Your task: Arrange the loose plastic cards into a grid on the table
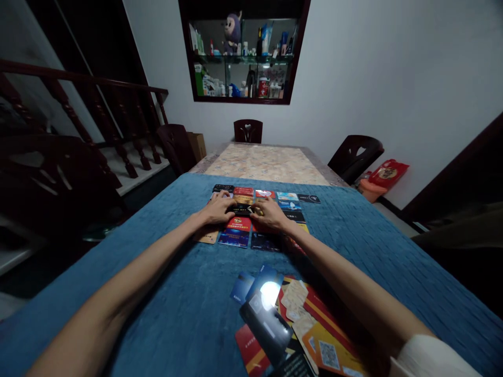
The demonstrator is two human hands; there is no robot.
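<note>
A black card [242,210] lies among rows of cards on the blue cloth, with my hands at its two ends. My left hand [217,210] bends over its left end, thumb against the edge and fingers curled. At the right end, the thumb and bent fingers of my right hand [269,212] close on the card. Just below sit a red card [238,224] and a blue card [234,237]; a dark card [265,241] lies beside them. Farther back, a red card [243,191] and a light blue card [287,196] show. My hands partly cover several cards.
Nearer me, a loose pile holds a glossy dark card [265,325], a blue card [242,287] and an orange card with a square code [330,352], partly under my right forearm. The blue cloth [173,298] covers the table's near part. Chairs [356,156] stand around.
</note>
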